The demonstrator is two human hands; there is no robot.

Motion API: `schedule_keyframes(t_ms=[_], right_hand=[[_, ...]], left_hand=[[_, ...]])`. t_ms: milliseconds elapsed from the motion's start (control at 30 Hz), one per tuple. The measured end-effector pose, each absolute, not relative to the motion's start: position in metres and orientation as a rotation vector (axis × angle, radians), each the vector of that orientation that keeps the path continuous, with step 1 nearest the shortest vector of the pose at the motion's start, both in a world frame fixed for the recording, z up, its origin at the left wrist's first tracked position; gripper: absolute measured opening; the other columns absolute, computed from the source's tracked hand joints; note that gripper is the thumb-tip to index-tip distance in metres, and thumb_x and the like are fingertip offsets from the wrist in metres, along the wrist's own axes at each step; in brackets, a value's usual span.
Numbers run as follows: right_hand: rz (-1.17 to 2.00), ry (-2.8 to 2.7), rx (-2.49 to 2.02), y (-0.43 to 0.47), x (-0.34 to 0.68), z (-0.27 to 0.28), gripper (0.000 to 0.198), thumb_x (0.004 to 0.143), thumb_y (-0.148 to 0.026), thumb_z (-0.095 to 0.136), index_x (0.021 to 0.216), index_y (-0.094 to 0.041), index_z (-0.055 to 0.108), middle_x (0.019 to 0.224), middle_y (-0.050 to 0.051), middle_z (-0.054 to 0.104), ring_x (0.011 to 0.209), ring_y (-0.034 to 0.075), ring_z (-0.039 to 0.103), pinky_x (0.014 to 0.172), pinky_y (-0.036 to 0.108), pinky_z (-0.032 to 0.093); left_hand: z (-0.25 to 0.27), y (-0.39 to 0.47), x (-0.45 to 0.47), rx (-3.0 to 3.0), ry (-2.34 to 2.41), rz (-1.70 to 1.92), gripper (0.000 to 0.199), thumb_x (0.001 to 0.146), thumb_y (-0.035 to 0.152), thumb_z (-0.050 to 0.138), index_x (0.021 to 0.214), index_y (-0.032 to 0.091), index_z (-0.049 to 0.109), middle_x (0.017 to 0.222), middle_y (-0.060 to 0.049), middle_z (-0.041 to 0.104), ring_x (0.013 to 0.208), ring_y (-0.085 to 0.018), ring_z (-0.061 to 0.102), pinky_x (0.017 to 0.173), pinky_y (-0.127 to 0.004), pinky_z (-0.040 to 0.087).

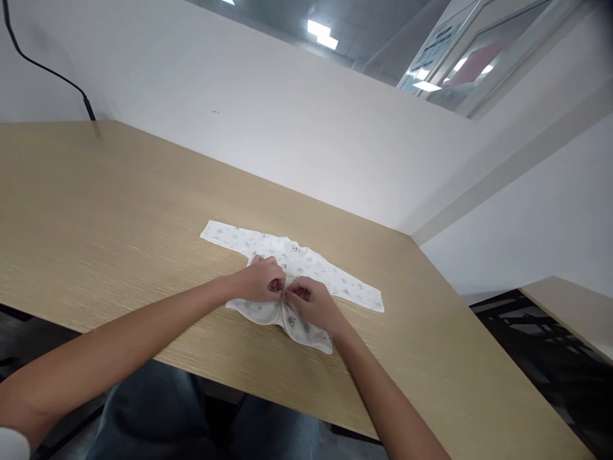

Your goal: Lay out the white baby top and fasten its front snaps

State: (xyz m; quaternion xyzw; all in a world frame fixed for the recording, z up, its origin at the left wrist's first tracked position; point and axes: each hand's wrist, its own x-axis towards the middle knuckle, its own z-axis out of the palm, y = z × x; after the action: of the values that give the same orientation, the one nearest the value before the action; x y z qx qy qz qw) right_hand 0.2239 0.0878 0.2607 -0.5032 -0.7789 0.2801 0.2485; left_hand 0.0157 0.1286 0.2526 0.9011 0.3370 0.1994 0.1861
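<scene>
A small white baby shirt (316, 263) with a scattered animal print lies spread on the table, its long sleeves stretched out to both sides and its neckline away from me. My left hand (263, 279) is closed in a pinch on the shirt's front opening, near the middle. Right beside it, my right hand (309, 300) pinches the other side of the same opening, fingertips almost meeting. The fabric between the fingers is bunched, and any fastener there is hidden. Below the hands the two lower front flaps part slightly.
The wooden table (119, 191) runs up to a white partition wall (268, 108). A black cable (57, 75) hangs down to the table's far left corner. My legs (158, 409) are under the front edge. At the right is another tabletop (569, 310) beyond a dark gap.
</scene>
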Motion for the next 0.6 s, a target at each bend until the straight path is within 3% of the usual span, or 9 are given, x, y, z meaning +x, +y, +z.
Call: schedule_keyframes(t_ms=[600], right_hand=[[0.603, -2.151, -1.257, 0.116, 0.263, 0.247, 0.015, 0.093, -0.032, 0.06, 0.09, -0.02, 0.07, 0.081, 0.001, 0.062, 0.074, 0.016, 0.054, 0.069, 0.028, 0.041]], left_hand=[[0.242, 0.143, 0.006, 2.554, 0.899, 0.691, 0.012, 0.088, 0.033, 0.063, 0.088, 0.022, 0.067, 0.096, -0.002, 0.063, 0.099, -0.022, 0.055, 0.09, -0.038, 0.033]])
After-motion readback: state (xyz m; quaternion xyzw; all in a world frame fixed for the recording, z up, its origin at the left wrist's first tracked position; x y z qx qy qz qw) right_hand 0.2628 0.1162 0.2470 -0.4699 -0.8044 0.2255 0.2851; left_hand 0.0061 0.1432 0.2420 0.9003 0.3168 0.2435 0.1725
